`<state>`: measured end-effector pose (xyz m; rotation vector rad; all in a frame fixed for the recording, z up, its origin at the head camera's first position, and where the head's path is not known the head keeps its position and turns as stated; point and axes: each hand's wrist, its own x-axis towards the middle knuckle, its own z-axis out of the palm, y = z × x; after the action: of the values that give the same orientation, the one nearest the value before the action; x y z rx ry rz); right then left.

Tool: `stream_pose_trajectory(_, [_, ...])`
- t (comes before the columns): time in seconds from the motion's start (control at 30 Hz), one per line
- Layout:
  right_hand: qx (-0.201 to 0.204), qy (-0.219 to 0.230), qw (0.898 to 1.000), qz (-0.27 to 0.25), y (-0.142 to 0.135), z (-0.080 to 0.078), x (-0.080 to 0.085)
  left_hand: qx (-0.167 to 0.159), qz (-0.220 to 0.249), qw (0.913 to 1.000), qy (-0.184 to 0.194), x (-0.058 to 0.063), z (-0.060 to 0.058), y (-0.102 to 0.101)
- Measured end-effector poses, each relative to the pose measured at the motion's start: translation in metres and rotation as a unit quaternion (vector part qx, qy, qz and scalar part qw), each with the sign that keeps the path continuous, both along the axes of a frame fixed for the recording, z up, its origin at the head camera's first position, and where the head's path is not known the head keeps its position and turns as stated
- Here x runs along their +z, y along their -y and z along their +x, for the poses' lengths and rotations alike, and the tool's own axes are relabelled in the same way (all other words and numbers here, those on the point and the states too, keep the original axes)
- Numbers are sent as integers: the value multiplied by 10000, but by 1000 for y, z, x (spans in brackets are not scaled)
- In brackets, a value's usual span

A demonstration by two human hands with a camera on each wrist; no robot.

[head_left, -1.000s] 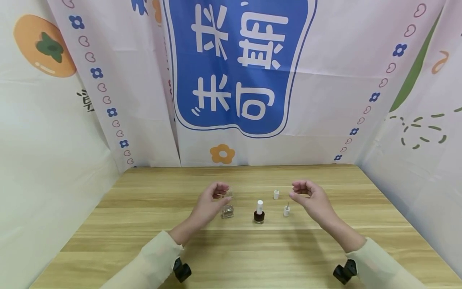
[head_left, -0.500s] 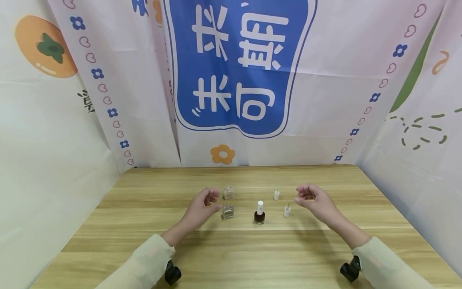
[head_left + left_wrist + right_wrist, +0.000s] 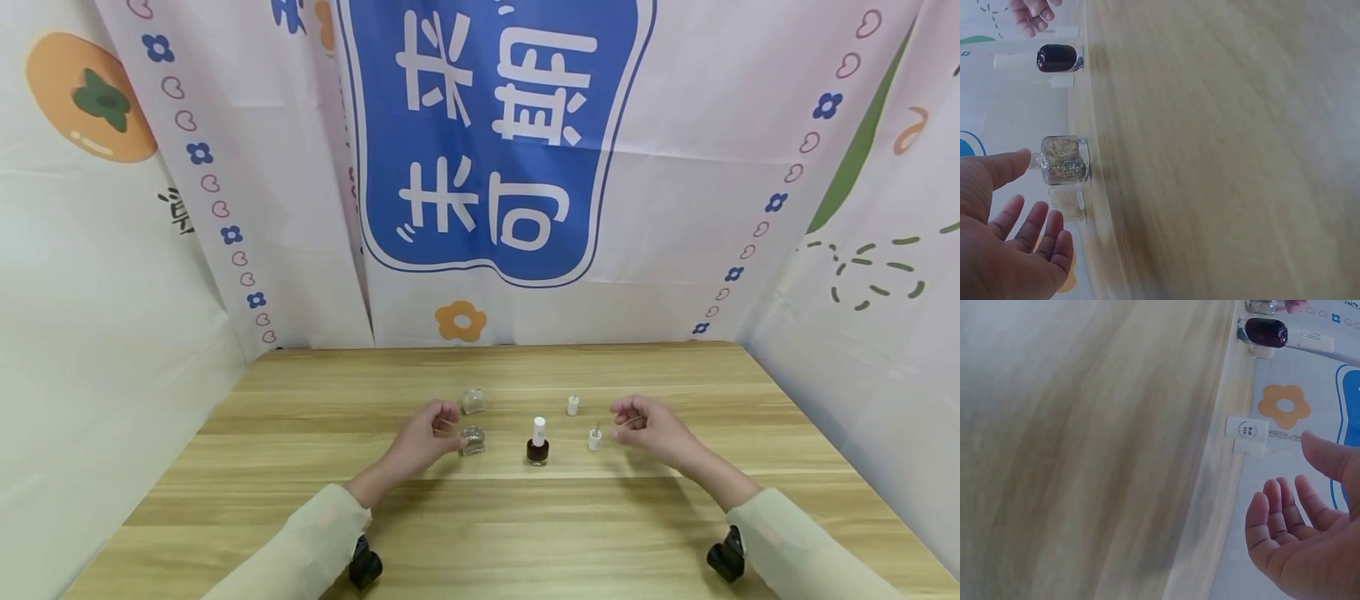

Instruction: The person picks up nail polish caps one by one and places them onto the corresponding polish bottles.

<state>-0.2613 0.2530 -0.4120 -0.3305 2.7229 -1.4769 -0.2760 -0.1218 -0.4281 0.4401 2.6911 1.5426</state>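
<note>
My left hand (image 3: 429,437) holds nothing, its fingers loosely bent beside an uncapped glass nail polish bottle with glitter (image 3: 472,440). In the left wrist view the thumb tip lies by that glitter bottle's neck (image 3: 1035,161); I cannot tell whether they touch. Behind it stands a paler uncapped bottle (image 3: 473,402). At the right, my right hand (image 3: 652,431) hovers with relaxed fingers, nothing in them. Close to its thumb a white nail polish cap (image 3: 1247,429) stands upside down, brush upward. Another white cap (image 3: 573,406) stands farther back.
Between the hands stands a dark nail polish bottle (image 3: 537,451) with its white cap on. The wooden table (image 3: 495,533) ends at a printed cloth (image 3: 675,250) behind, and cloth also hangs along both sides.
My left hand has drawn back from the paler bottle, uncovering it, and come down beside the glitter bottle. My right hand has moved slightly right and nearer to me. The bottles and caps stay put.
</note>
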Motion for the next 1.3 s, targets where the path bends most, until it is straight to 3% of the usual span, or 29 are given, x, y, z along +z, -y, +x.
stream_pose_trajectory(0.4, [294,110,9989,345,3,-3,-8,-263,-237,9992,179,-5,0,-1])
stream_pose_trajectory(1.3, [714,-116,9934,893,16,-15,-19,-492,-581,9971,-64,-14,-8,-10])
